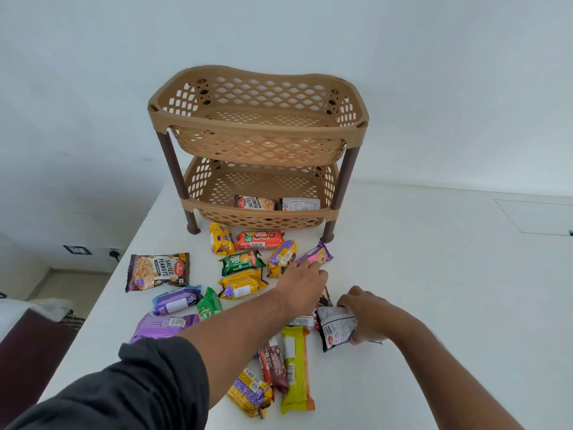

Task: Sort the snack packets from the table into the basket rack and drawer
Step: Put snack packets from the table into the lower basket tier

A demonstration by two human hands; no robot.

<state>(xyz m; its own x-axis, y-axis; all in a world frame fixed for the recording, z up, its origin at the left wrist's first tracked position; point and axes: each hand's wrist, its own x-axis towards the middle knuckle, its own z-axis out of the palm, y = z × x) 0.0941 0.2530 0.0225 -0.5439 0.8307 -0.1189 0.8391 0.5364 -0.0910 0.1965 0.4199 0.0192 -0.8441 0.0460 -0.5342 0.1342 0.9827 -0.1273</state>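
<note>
Tan perforated plastic two-tier basket rack (259,125) on white table (434,274); two packets in lower tier. Left hand (302,282) fingertips on purple-pink biscuit packet (316,255) near rack's leg. Right hand (367,316) grasps black-and-white peanut packet (335,328) on the table.

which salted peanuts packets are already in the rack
The two in the lower basket: one salted peanuts packet showing its front, and one beside it showing its white back. A third lies on the table.
</note>
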